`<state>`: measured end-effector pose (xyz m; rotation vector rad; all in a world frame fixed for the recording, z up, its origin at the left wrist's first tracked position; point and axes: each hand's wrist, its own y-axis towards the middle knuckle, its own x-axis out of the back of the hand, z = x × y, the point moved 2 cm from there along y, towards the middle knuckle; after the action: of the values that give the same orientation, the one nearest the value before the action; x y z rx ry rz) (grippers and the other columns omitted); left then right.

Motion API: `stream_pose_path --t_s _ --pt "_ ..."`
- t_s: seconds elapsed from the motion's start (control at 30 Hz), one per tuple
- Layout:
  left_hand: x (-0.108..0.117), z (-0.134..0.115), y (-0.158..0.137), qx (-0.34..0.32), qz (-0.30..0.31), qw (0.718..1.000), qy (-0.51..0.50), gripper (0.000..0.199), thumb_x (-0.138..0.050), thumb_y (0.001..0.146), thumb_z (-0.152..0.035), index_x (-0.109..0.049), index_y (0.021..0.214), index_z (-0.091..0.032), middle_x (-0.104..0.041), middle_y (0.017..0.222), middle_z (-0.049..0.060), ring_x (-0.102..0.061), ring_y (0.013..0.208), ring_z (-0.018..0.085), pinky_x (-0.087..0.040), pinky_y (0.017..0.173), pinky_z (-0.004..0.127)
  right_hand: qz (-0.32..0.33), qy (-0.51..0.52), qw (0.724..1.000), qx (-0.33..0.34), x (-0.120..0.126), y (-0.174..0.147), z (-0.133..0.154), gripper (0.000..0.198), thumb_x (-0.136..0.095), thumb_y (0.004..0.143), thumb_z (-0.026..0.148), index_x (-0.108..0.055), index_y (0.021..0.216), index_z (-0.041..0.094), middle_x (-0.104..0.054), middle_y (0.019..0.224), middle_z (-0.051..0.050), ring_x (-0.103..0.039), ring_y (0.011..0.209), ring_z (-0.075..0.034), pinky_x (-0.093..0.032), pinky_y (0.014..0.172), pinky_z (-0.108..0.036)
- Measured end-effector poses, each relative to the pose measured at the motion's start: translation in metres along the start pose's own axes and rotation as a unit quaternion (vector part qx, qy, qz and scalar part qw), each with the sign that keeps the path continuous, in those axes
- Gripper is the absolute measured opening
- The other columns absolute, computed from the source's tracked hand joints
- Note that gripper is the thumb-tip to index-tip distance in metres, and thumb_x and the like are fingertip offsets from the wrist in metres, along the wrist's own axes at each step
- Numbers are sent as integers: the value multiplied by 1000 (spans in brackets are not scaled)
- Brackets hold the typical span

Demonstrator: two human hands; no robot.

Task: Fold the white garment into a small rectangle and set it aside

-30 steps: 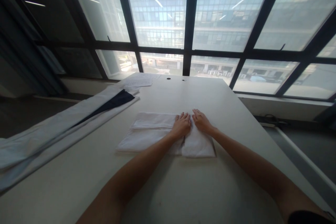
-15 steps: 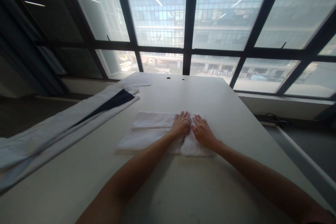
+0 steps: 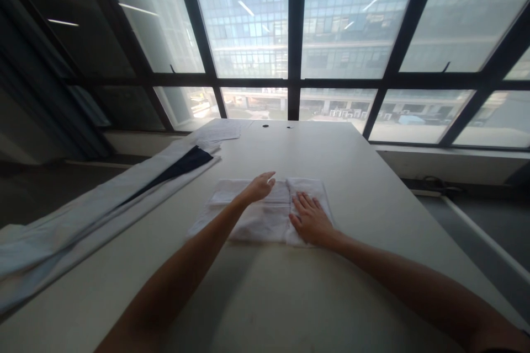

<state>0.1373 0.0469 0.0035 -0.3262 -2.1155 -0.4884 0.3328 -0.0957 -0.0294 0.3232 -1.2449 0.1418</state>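
Note:
A white cloth garment [image 3: 265,223] lies folded flat on the white table, its right end turned over into a narrow panel [image 3: 307,185]. My right hand [image 3: 311,220] rests flat on that panel, fingers spread. Over the upper middle of the cloth is my left hand [image 3: 260,186], raised a little, with the index finger stretched out and the thumb apart. Nothing shows in its grip. A folded band runs along the cloth's upper left part, partly behind my left forearm.
Long white fabric pieces [image 3: 103,193] with a dark blue piece [image 3: 178,170] lie along the table's left side. White sheets [image 3: 219,131] lie at the far left corner. Two small dark holes are near the far edge of the table [image 3: 265,154]. Windows stand behind it.
My left hand has lifted off the folded panel's edge and moved left. My right hand has slid slightly left and toward me, still flat on the cloth.

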Motion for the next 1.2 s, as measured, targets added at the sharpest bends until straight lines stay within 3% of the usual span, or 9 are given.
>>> stream_pose_path --t_s 0.2,0.27,0.4,0.6,0.77,0.93,1.1,1.2 --pt "20 65 -75 47 4 981 190 53 -39 101 -43 -49 148 -22 -36 161 14 -26 151 36 -25 117 61 4 -23 1000 -1 2 14 -21 62 -34 103 45 -36 157 16 -24 165 -14 -17 154 -31 -15 122 -53" --pt "32 83 -95 67 -7 972 226 53 -35 103 -43 -49 149 -21 -36 161 15 -27 150 38 -25 116 62 3 -30 1000 3 2 18 -29 60 -33 103 44 -36 157 17 -25 165 -13 -17 154 -30 -16 122 -53" --pt "56 102 -113 98 -43 967 230 48 -42 99 -35 -57 140 -16 -49 152 18 -39 144 35 -33 116 54 -3 -36 999 4 2 20 -35 60 -33 103 45 -36 157 18 -26 165 -13 -18 153 -30 -16 122 -52" --pt "78 96 -108 161 -75 972 157 47 -47 86 -20 -63 130 -13 -67 131 13 -63 120 24 -44 106 33 -3 -31 1000 -2 4 17 -33 60 -33 104 45 -38 156 16 -27 164 -15 -20 153 -31 -17 122 -52" --pt "97 96 -112 242 -101 956 131 33 -60 78 -27 -75 106 -16 -77 96 10 -71 93 26 -52 83 29 -7 -27 1000 -3 3 17 -34 60 -35 103 44 -39 156 16 -29 164 -15 -21 152 -31 -18 122 -51" --pt "107 95 -116 313 -77 947 10 20 -70 72 -36 -72 75 -16 -68 61 3 -65 67 21 -44 59 25 -10 -29 1000 -4 3 18 -34 59 -36 103 44 -40 155 16 -31 163 -15 -23 152 -30 -18 122 -50" --pt "106 92 -119 317 -26 927 -199 43 -79 62 -54 -67 70 -13 -48 47 -5 -42 44 11 -27 45 22 -12 -39 999 -3 4 17 -33 59 -36 103 44 -40 154 15 -33 162 -15 -24 151 -30 -20 122 -51" --pt "105 87 -119 307 -15 913 -267 52 -82 58 -60 -68 76 -12 -51 49 -4 -43 45 11 -27 44 22 -11 -44 999 -1 5 17 -32 59 -35 103 44 -41 154 15 -33 162 -15 -26 151 -30 -21 121 -51"
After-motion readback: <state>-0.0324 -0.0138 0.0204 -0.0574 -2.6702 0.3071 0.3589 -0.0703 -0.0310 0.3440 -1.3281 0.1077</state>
